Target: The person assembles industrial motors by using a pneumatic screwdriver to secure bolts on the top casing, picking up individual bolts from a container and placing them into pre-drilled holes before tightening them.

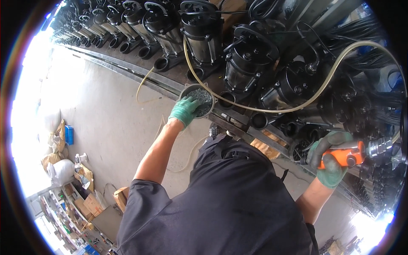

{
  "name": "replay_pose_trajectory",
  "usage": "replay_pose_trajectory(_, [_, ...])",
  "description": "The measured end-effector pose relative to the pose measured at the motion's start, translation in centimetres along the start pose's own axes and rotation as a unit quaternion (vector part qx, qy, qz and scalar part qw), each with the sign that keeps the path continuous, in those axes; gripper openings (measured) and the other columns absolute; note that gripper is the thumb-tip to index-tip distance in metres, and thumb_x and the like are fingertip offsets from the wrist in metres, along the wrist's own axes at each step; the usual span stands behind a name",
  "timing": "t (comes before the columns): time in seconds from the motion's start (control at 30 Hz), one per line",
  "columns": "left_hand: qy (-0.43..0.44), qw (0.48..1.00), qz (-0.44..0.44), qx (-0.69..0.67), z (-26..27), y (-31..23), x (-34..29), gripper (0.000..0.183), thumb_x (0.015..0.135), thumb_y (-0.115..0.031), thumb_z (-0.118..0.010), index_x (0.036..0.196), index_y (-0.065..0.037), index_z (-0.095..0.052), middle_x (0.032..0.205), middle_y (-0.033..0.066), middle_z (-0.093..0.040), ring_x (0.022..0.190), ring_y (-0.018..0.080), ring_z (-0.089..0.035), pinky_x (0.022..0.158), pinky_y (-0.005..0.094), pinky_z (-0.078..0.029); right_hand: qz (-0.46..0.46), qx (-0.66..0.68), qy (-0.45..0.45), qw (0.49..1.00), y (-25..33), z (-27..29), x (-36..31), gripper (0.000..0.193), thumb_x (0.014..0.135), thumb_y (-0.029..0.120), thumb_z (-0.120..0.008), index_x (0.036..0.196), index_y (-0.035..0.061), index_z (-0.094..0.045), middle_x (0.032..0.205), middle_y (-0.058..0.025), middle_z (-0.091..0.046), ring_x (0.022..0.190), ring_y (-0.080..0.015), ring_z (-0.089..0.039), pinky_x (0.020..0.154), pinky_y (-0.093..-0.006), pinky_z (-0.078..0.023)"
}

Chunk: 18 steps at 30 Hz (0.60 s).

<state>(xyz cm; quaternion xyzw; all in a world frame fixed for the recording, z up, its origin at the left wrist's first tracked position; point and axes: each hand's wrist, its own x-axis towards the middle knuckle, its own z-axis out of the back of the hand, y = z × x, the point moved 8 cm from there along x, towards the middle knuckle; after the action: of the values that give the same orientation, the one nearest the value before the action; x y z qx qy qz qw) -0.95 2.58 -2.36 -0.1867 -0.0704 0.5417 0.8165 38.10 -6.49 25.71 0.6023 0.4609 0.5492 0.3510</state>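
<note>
Half inside a round gray bowl (188, 89), the left hand (183, 110) reaches out to eleven o'clock from the person (242, 191). Its fingers are a bit bent and a little apart, with the tips down on a heap of small gray bits (205, 98). I can't tell if they have hold of any. The bowl seems to be put at the near edge of the long, low table (178, 80) so that a hand can dip in without a big stretch. Its tall sides look good for keeping little bits from rolling off.

The right hand (331, 160) is over between two and three o'clock. Its fingers are closed all the way round an orange tool (347, 155), with the thumb tucked along it. It looks like a heavy thing, so I think that is why the whole hand wraps it. The shiny metal end points away to three o'clock, maybe so the cord or hose there stays clear of the wrist.

Black and silver pumps (204, 46) stand in a long row from ten o'clock round to two, likely lined up to be easy to reach. A pale yellow hose (276, 111) loops in front of them. Both hands wear green gloves, perhaps to keep skin safe from sharp edges.
</note>
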Motion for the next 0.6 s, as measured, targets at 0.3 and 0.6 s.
replay_pose_trajectory(0.3, [-0.114,0.911,0.002,-0.397,5.5,-1.6,-1.8,0.039,0.078,-0.004,-0.081,0.116,-0.007,-0.071,0.114,0.0121,-0.071,0.105,0.029,-0.07,0.09,0.0368,-0.058,-0.106,-0.003,0.086,0.991,-3.7,-3.6,1.3,0.036,0.076,0.009,-0.072,0.107,-0.0068,-0.061,0.07,-0.0143,-0.064,0.048,-0.0175,-0.06,0.048,-0.0308,-0.054])
replay_pose_trajectory(0.6, [-0.066,0.923,-0.049,-0.377,12.5,-10.3,-2.6,0.039,0.076,-0.008,-0.086,0.112,-0.007,-0.071,0.096,0.0103,-0.071,0.086,0.0267,-0.069,0.075,0.0369,-0.056,-0.122,-0.164,0.146,0.968,-8.4,-11.2,2.8,0.034,0.08,-0.006,-0.071,0.113,-0.0027,-0.069,0.109,-0.0128,-0.075,0.083,-0.0106,-0.068,0.074,-0.0223,-0.055])
